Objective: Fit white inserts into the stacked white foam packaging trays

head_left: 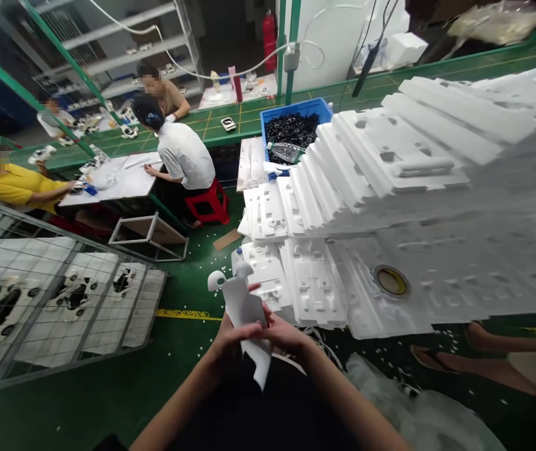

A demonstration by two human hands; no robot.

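Observation:
In front of my body I hold a white, smooth, curved piece [244,304] with two rounded, ear-like knobs at its far end and a ragged, pointed near end. It looks like thin plastic or foam sheet; its exact kind I cannot make out. My left hand [231,333] grips it from the left, thumb lying across its face. From the right, my right hand [283,331] closes on it, fingertips meeting the left thumb. Some fingers are hidden behind the piece. Just beyond it stand white moulded foam trays [315,282].
More foam trays [366,156] are stacked at the right, with a tape roll [390,281] against them. A blue crate [264,134] holds small black parts. Left is a wire cage [148,338] with white toy cars. Co-workers sit at a white table [124,181]; a person's legs show at right.

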